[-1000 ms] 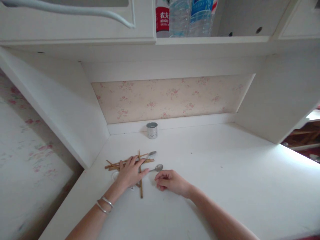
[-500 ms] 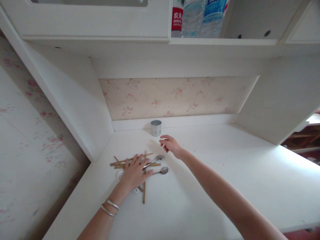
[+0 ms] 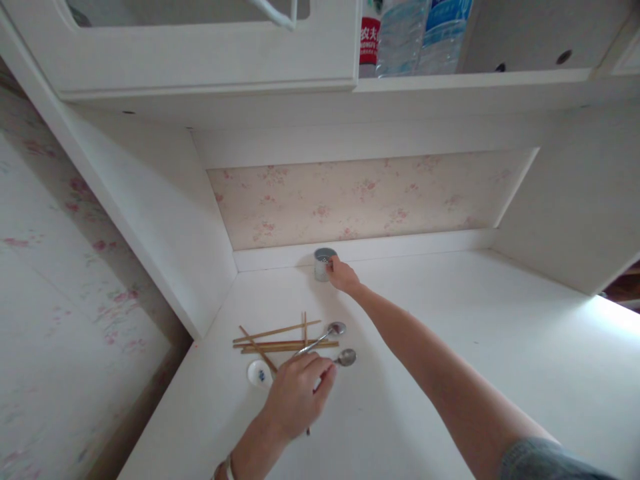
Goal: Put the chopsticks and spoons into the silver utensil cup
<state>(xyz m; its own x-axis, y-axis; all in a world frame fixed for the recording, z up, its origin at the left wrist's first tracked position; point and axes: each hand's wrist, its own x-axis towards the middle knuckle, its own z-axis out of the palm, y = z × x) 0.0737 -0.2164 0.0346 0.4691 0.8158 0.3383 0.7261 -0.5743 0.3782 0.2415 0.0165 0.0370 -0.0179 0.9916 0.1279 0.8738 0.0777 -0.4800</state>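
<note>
My right hand (image 3: 342, 274) reaches to the back of the white desk and closes on a small perforated metal cup (image 3: 323, 264) standing by the back wall. My left hand (image 3: 299, 397) hovers low over a pile of wooden chopsticks (image 3: 280, 340), fingers curled and pinched near the handle of a metal spoon (image 3: 346, 358). A second metal spoon (image 3: 334, 329) lies across the chopsticks. A small white ceramic spoon (image 3: 259, 374) with a blue mark lies just left of my left hand.
The white desk (image 3: 475, 347) sits in an alcove with a slanted white panel (image 3: 165, 220) at left and another at right. Overhead a shelf holds water bottles (image 3: 415, 33). Flowered wallpaper (image 3: 360, 200) backs the alcove.
My right hand moved from beside the spoons to the back of the desk and took hold of the metal cup. My left hand lifted off the chopsticks and curled near a spoon handle.
</note>
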